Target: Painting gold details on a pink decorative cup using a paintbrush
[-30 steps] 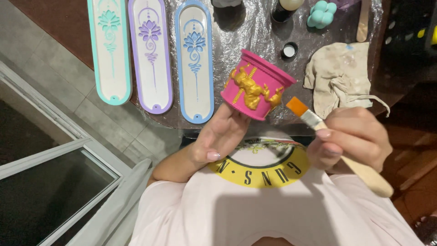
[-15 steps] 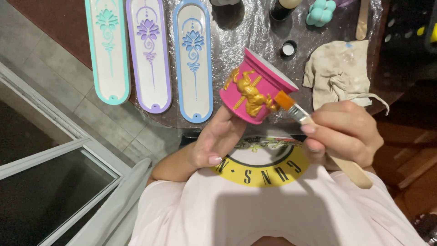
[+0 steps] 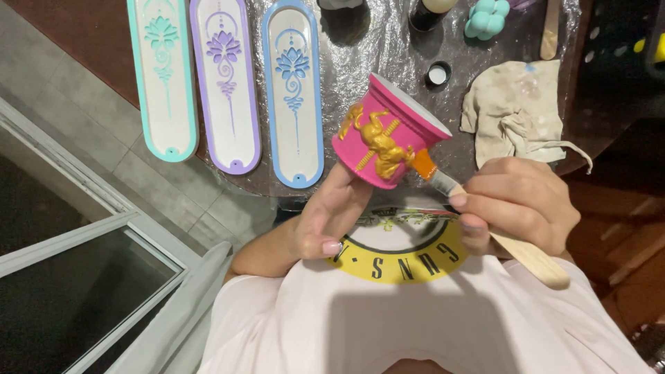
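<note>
Your left hand (image 3: 331, 220) props the pink pot with raised gold relief (image 3: 388, 133) from below, tilted, rim up-right. Your right hand (image 3: 516, 204) grips the wooden-handled flat brush (image 3: 485, 218); its orange bristles touch the gold relief. On the foil-covered counter (image 3: 360, 48): three oval trays edged teal (image 3: 162, 77), purple (image 3: 225, 83), blue (image 3: 293, 90), side by side. A crumpled beige cloth (image 3: 516, 111) lies to the right.

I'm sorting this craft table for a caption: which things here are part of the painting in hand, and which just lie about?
In use:
- pink pot, held by left hand
- paintbrush, held by right hand, bristles on the gold relief

Lying about:
- three oblong trays
- stained rag
- teal bubble shape
- wooden stick
</note>
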